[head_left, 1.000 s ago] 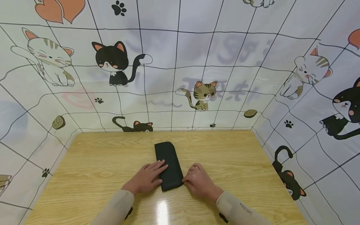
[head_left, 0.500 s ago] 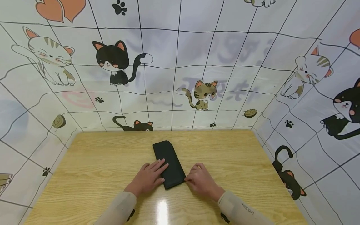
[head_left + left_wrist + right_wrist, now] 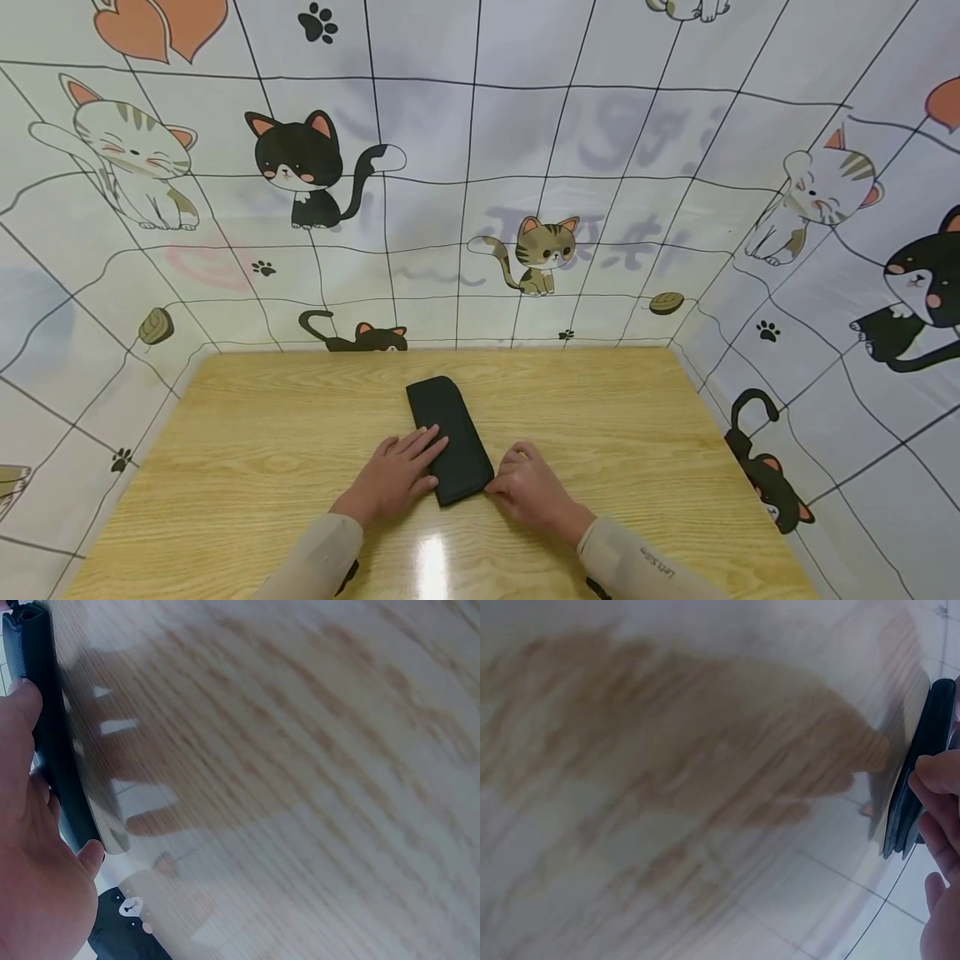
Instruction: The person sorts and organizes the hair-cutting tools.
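Observation:
A flat black case (image 3: 450,429) with rounded corners lies slantwise on the wooden table. My left hand (image 3: 393,475) rests on its left side, fingers spread and fairly straight, thumb by the near edge. At the near right corner my right hand (image 3: 530,487) pinches the case's edge between thumb and forefinger, the other fingers curled. The left wrist view shows the case (image 3: 56,750) edge-on beside my left hand (image 3: 45,877). In the right wrist view my right hand's (image 3: 945,817) thumb and forefinger meet at the case's edge. Whether they hold a zip pull is hidden.
The light wooden table (image 3: 285,417) reaches back to a white cloth wall (image 3: 427,208) printed with cartoon cats and grid lines. Similar cloth stands along the left and right sides. A bright light reflection lies on the table's near part.
The case has turned slightly, its far end going left and its near end right. My right hand moved a little right, then back towards me along the corner. My left hand stayed on the case.

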The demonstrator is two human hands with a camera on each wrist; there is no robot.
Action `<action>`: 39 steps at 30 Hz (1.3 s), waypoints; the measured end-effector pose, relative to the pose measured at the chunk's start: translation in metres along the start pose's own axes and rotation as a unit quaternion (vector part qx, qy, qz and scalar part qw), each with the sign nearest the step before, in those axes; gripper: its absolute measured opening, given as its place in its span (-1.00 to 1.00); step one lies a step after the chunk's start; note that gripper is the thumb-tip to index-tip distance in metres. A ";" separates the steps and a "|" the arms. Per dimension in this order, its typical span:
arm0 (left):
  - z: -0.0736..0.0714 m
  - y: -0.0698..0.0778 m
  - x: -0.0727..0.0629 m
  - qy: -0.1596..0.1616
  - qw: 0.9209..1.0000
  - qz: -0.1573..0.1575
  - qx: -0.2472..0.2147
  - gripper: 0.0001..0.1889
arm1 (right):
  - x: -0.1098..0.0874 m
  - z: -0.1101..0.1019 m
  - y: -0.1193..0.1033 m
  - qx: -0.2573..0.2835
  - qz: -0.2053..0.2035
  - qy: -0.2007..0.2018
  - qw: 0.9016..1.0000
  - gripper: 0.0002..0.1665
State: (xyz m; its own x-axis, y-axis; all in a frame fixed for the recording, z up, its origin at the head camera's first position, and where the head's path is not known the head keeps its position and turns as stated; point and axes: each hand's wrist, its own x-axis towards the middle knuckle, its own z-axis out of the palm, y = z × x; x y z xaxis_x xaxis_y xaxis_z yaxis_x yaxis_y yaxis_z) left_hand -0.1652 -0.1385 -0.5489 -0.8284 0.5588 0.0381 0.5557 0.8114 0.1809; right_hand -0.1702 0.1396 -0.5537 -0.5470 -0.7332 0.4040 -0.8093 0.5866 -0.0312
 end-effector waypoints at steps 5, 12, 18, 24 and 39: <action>0.002 -0.001 0.000 0.010 1.000 0.004 -0.014 -0.38 | 0.001 0.001 -0.004 -0.001 -0.006 -0.005 1.000 -0.94; 0.001 0.000 0.000 0.011 1.000 0.002 -0.017 -0.38 | 0.003 0.000 -0.007 -0.014 -0.019 -0.021 1.000 -0.95; 0.000 0.001 0.000 0.002 1.000 -0.002 -0.017 -0.38 | 0.004 -0.001 -0.010 -0.015 -0.018 -0.031 0.999 -0.95; 0.001 0.000 0.001 -0.007 1.000 -0.007 -0.015 -0.37 | 0.005 0.001 -0.014 -0.019 -0.018 -0.041 0.999 -0.95; 0.000 0.001 0.001 -0.003 1.000 -0.009 -0.024 -0.37 | 0.011 0.005 -0.020 -0.033 -0.042 -0.041 0.998 -0.95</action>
State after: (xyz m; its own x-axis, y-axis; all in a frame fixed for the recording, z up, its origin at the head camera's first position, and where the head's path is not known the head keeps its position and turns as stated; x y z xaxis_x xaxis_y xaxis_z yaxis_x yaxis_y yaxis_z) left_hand -0.1655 -0.1369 -0.5481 -0.8381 0.5447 0.0292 0.5361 0.8126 0.2287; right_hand -0.1612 0.1177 -0.5533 -0.4961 -0.8047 0.3260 -0.8385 0.5415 0.0607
